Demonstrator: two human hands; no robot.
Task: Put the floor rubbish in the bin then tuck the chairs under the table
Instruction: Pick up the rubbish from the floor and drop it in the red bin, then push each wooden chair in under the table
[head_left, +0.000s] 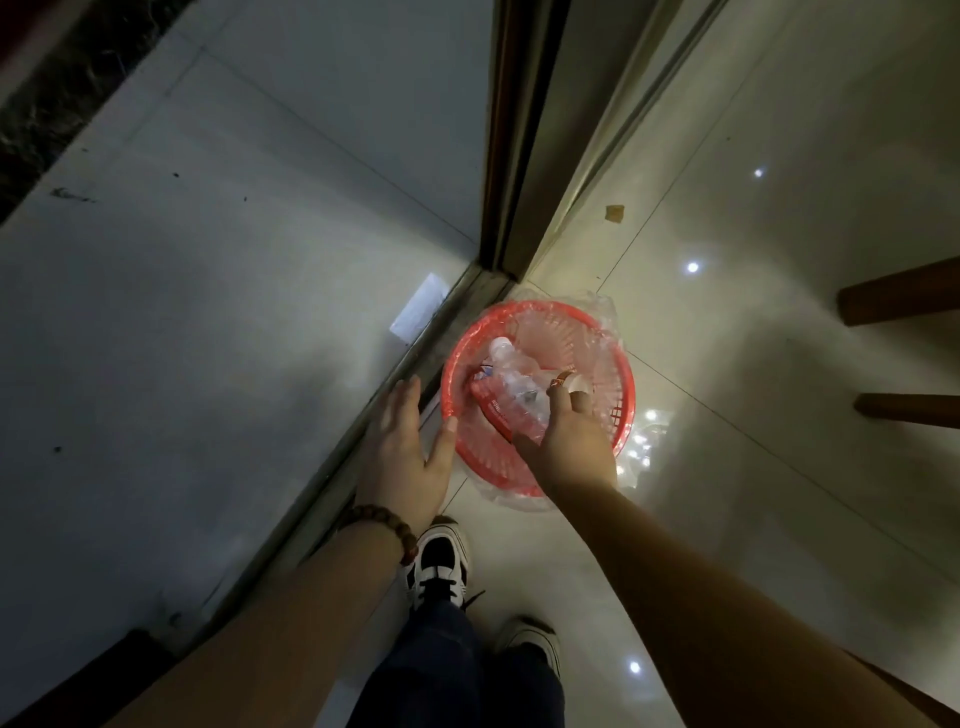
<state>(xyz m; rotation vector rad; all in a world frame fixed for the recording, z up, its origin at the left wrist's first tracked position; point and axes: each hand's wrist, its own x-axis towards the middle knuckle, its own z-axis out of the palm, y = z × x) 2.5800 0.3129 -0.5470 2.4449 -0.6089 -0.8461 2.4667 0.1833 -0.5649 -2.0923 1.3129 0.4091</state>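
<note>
A red slatted plastic bin lined with a clear bag stands on the tiled floor beside a door frame. My right hand is over the bin's mouth and holds a clear plastic bottle with a red label, its white cap pointing away from me; a small pale item shows past its fingertips. My left hand hovers flat, fingers straight, beside the bin's left rim, thumb near the rim. A small tan scrap lies on the floor further away.
A dark door frame and metal threshold track run along the bin's left. Two wooden furniture legs enter from the right edge. A white paper lies beyond the threshold. My shoes are just behind the bin.
</note>
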